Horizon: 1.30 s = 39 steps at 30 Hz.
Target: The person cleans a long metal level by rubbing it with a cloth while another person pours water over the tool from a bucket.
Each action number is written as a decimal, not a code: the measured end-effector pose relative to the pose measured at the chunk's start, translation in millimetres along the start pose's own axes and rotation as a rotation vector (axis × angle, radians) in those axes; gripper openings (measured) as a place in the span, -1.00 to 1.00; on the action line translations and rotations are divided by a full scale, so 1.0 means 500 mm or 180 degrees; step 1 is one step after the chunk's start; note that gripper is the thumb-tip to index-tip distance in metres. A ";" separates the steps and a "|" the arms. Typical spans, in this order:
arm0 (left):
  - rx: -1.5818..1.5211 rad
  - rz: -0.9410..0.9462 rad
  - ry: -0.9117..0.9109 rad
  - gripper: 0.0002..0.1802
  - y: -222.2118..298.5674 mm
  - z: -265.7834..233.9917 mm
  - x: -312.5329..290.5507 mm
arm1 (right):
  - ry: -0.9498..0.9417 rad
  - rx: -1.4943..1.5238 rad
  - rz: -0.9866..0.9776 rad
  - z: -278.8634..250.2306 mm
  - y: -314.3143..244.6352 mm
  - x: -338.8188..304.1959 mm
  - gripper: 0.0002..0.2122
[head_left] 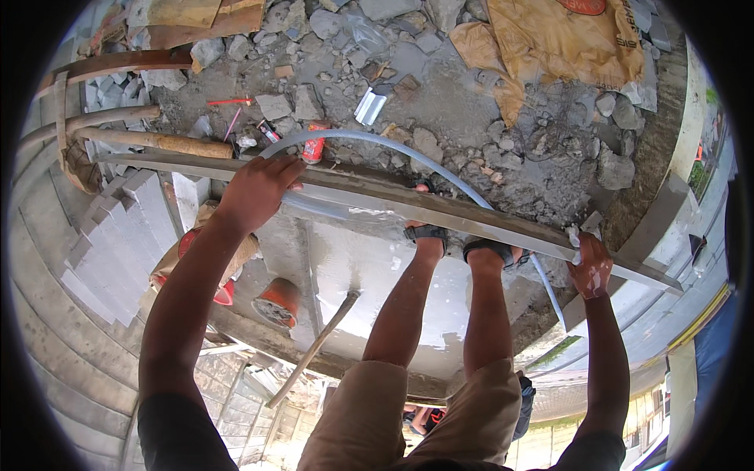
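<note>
A long grey metal straightedge (455,223) slants across the view in front of me, higher at its left end, over my sandalled feet. My left hand (263,184) is closed around it left of the middle, fingers over the far edge. Near its right end my right hand (591,265) grips it, pale wet smears on the skin. A white crumpled lump (576,238) shows at the right fingers; whether it is held or stuck there I cannot tell. A grey hose (412,151) arcs beyond the straightedge and passes under it to the right.
Broken rubble and a torn brown paper sack (558,47) lie on the far side, near a red can (314,143). Wooden tool handles (165,143) and stacked grey blocks (126,235) stand left. An orange bucket (277,302) and a wooden handle (318,341) are nearer me.
</note>
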<state>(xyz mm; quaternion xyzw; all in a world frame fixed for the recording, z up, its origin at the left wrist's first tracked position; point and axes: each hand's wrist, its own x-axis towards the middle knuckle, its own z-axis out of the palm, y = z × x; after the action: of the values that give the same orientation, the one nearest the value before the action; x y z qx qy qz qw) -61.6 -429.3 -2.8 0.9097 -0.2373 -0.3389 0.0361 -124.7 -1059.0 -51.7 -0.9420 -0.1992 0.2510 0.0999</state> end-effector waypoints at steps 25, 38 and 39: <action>-0.0674 0.0415 -0.0744 -0.35 0.351 -0.089 0.205 | -0.1624 0.0795 0.0521 -0.061 -0.085 0.101 -0.48; -0.0042 0.0675 -0.1498 -0.60 0.467 -0.039 0.261 | 0.1541 0.0330 0.0498 0.128 -0.114 -0.097 -0.80; -0.0017 0.0747 -0.1342 -0.61 0.471 -0.027 0.250 | 0.1337 0.0357 0.0476 0.142 -0.118 -0.114 -0.79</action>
<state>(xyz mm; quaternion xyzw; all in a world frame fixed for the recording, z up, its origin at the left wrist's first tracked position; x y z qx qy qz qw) -66.5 -696.0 -14.2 0.7849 -0.3427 -0.5154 0.0273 -225.4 -1023.9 -70.5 -0.9787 -0.0895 0.0667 0.1725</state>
